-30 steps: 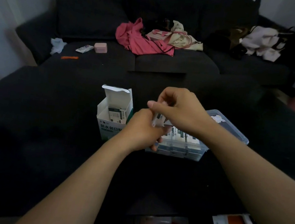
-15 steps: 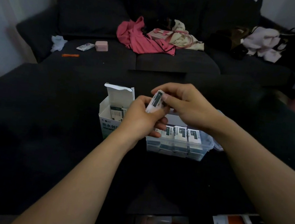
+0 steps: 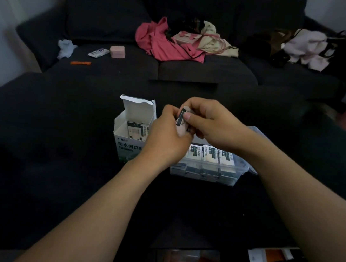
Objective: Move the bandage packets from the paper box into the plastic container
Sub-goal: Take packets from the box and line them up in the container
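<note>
Clear plastic container [image 3: 240, 175] is set nearest, w/ a row of bandage packets [image 3: 210, 154] stood on edge inside, prob. so more fit. Just above it, one stack of packets [image 3: 182, 122] is pinched betw. both hands: left hand [image 3: 168, 137] curled round its lower end, right hand [image 3: 212, 125] w/ thumb and fingers clamped on the top, likely being squared up before insertion. Beside, to the left, the paper box [image 3: 132, 133] is stood w/ flap open for access; a few packets [image 3: 136, 130] remain inside. Beyond, a pink garment [image 3: 164, 41] is heaped on the dark sofa [image 3: 108, 11].
</note>
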`<state>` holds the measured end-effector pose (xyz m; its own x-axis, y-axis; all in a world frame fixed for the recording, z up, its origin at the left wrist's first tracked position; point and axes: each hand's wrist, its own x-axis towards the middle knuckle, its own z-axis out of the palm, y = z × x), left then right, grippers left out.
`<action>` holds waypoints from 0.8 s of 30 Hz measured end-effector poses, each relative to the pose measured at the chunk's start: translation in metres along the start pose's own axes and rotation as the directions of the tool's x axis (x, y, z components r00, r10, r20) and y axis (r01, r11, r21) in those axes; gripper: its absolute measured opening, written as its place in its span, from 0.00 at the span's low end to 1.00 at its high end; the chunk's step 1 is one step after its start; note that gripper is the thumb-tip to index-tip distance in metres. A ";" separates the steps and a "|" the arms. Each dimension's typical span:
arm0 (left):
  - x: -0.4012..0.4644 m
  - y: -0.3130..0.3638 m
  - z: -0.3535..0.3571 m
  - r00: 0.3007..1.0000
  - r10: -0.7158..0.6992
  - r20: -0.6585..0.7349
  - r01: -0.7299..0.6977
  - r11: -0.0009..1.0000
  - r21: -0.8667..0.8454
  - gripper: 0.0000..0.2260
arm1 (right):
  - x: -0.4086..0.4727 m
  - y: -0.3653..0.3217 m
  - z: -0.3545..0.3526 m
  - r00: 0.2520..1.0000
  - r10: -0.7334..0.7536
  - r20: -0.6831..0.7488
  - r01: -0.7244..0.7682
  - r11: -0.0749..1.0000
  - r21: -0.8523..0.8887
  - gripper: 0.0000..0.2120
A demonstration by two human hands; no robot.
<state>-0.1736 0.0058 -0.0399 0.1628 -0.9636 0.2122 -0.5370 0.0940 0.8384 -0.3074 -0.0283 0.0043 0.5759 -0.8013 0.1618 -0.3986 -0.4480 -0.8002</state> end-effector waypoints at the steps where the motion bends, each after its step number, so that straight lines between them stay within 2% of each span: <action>1: 0.000 0.001 0.000 1.000 0.009 0.000 -0.009 1.000 0.013 0.13 | 0.001 0.000 0.000 1.000 0.002 -0.008 -0.002 1.000 0.002 0.07; 3: -0.002 0.002 -0.002 0.999 0.023 0.023 -0.024 1.000 0.018 0.16 | 0.002 0.002 -0.002 0.999 0.042 -0.022 -0.042 0.999 0.009 0.08; 6: -0.005 0.004 -0.008 0.996 0.048 0.075 -0.052 0.998 0.040 0.24 | 0.004 0.012 -0.017 0.978 0.184 -0.094 -0.184 0.983 0.013 0.09; 8: -0.005 0.003 -0.013 0.995 0.084 0.051 -0.089 0.991 0.097 0.17 | 0.003 0.023 -0.030 0.951 0.288 -0.118 -0.290 0.957 -0.006 0.10; 10: -0.005 0.002 -0.019 0.993 0.105 0.047 -0.110 0.986 0.122 0.04 | 0.001 0.034 -0.036 0.928 0.366 -0.068 -0.372 0.920 -0.125 0.10; 11: -0.005 0.002 -0.022 0.993 0.099 0.071 -0.109 0.983 0.145 0.04 | 0.001 0.038 -0.035 0.918 0.396 -0.030 -0.393 0.898 -0.198 0.10; 13: -0.007 0.000 -0.023 0.987 0.066 0.150 -0.100 0.967 0.235 0.09 | 0.005 0.043 -0.029 0.901 0.432 0.034 -0.405 0.866 -0.293 0.10; 18: -0.007 -0.006 -0.018 0.934 0.027 0.356 -0.191 0.879 0.437 0.15 | 0.019 0.046 -0.014 0.869 0.474 0.139 -0.415 0.854 -0.314 0.09; 21: -0.006 -0.009 -0.014 0.903 -0.041 0.427 -0.195 0.848 0.493 0.17 | 0.023 0.046 -0.007 0.834 0.509 0.213 -0.412 0.831 -0.372 0.09; 24: -0.006 -0.012 -0.011 0.878 -0.069 0.473 -0.208 0.836 0.508 0.17 | 0.025 0.046 -0.002 0.822 0.523 0.226 -0.393 0.808 -0.439 0.07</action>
<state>-0.1589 0.0130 -0.0458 -0.2116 -0.9712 -0.1093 -0.9030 0.1515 0.4020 -0.3126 -0.0701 -0.0276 0.4261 -0.8034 -0.4159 -0.8619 -0.2207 -0.4566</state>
